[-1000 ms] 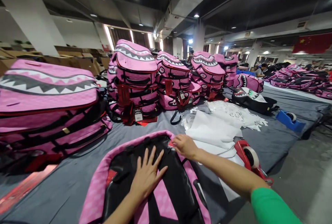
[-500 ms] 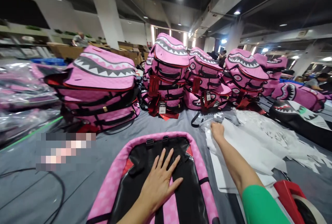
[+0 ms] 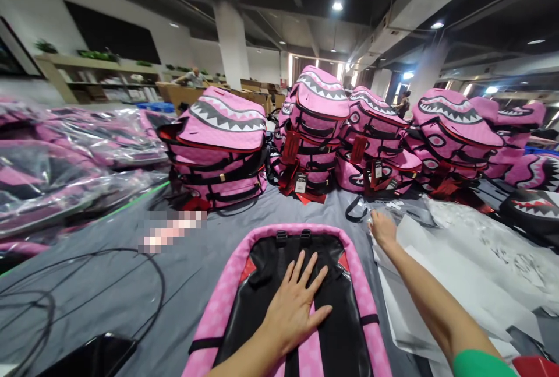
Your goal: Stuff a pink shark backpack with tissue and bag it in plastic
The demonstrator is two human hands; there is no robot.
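A pink backpack (image 3: 376,330) lies with its black back panel up in front of me. Flat on that panel rests my left hand (image 3: 293,306), fingers spread. To the right, my right hand (image 3: 383,230) is closed at the edge of clear plastic packaging, beside a small black strap loop (image 3: 356,209). What its fingers hold is too small to make out. White sheets (image 3: 432,284) lie under and beside the right forearm.
Stacks of pink shark-mouth backpacks (image 3: 227,126) line the back of the grey-covered table (image 3: 196,284). Plastic-wrapped bags (image 3: 87,179) are at left. A black cable (image 3: 162,284) and a dark device (image 3: 94,356) lie front left. A person (image 3: 194,78) is in the background.
The view has turned left, so things appear further right. My left hand stays spread on the backpack; my right hand stays closed by the plastic. The dark device has come into view.
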